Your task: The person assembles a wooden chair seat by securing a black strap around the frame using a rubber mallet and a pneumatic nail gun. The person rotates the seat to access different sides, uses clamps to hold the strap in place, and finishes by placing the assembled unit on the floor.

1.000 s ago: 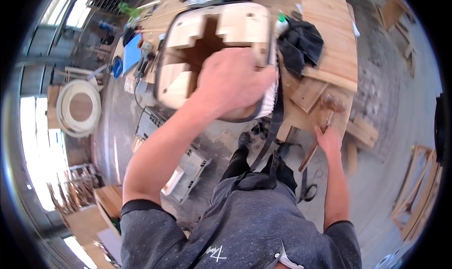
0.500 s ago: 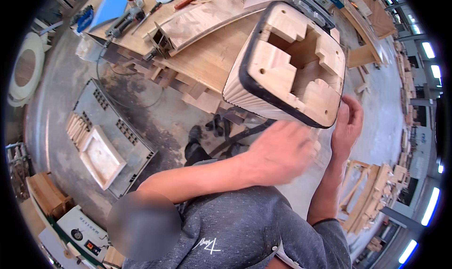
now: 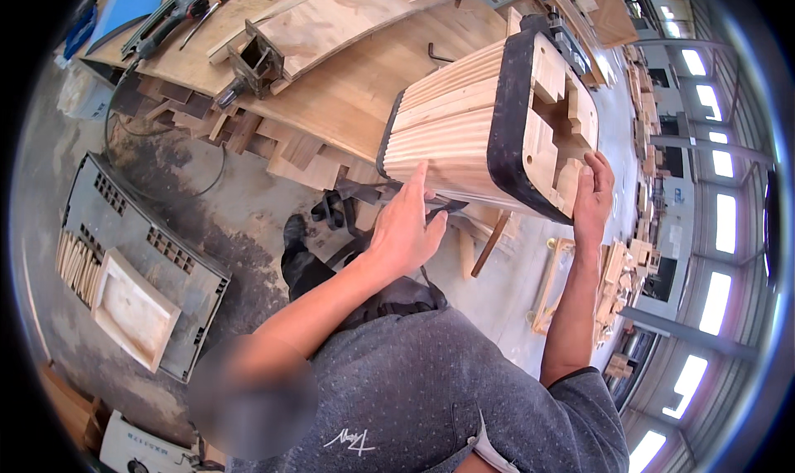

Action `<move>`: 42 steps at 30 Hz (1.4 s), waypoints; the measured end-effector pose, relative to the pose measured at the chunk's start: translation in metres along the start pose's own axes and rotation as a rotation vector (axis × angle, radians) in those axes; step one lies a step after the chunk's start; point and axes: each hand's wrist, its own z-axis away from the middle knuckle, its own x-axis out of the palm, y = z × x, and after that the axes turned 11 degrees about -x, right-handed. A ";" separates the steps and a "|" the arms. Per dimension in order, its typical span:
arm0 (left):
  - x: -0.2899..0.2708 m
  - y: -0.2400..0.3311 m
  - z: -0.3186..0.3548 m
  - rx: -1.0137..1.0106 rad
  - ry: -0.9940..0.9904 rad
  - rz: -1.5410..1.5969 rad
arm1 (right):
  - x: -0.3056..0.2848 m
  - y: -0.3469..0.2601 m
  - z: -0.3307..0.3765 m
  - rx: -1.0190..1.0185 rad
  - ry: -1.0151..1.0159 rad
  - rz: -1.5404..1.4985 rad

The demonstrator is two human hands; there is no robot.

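A tapered, hollow wooden block (image 3: 451, 92) with fluted sides lies on its side at the right end of the workbench. A black band (image 3: 507, 133) runs round its wider end, which faces right and shows a stepped opening. My left hand (image 3: 404, 231) has its fingers spread, the index fingertip at the lower fluted side. Whether it presses there is hard to tell. My right hand (image 3: 592, 200) is curled over the lower right edge of the banded end, its thumb side against the wood.
The plywood workbench (image 3: 339, 117) carries a metal clamp (image 3: 255, 63), a power tool (image 3: 174, 17), a screwdriver (image 3: 217, 9) and a long board (image 3: 348, 21). Stacked offcuts lie beneath. On the floor at left, a grey panel (image 3: 203, 287) holds a shallow wooden tray (image 3: 166, 328) and sticks.
The block has turned, so its fluted side shows more and its open end less. My left hand has moved left to that side, fingers spreading. My right hand now grips the end's edge.
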 end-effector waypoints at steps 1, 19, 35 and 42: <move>-0.002 0.000 -0.004 -0.008 -0.018 0.004 | -0.001 -0.001 0.000 0.004 -0.003 0.001; -0.030 -0.005 -0.056 -0.039 -0.260 0.055 | -0.004 -0.010 -0.001 0.065 -0.025 0.008; -0.039 -0.025 -0.099 0.016 -0.338 0.077 | -0.004 -0.018 -0.005 0.105 -0.056 0.082; -0.038 -0.024 -0.104 -0.087 -0.358 0.115 | -0.006 -0.018 -0.004 0.124 -0.072 0.118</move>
